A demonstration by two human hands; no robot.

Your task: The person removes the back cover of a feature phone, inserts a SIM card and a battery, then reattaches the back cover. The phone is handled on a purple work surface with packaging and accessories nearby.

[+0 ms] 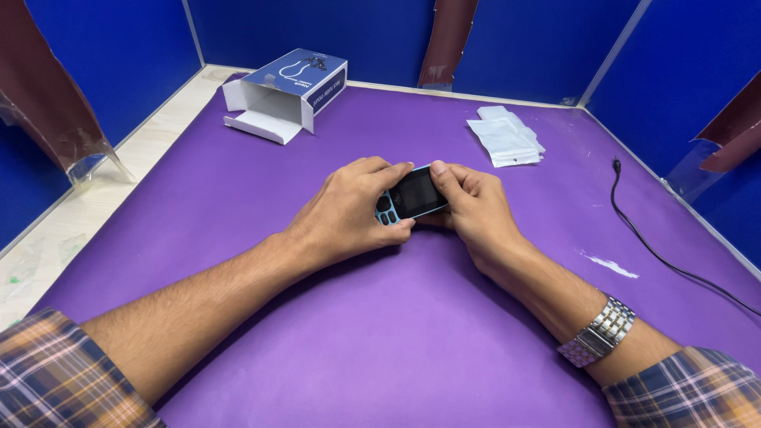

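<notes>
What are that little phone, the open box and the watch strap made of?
Phone: probably plastic, a light blue shell around a glossy dark screen.
Box: looks like thin printed cardboard, with folded white flaps.
Watch strap: seems metal, with shiny silver links.

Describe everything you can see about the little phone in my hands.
The phone is a small keypad handset with a light blue, plastic-looking body and a dark, unlit screen. A few dark keys show below the screen; the rest are covered. It is held just above the purple mat, tilted, face up. The left hand grips its keypad end, thumb under the edge, and the right hand holds the screen end, fingers pressing its top corner.
</notes>
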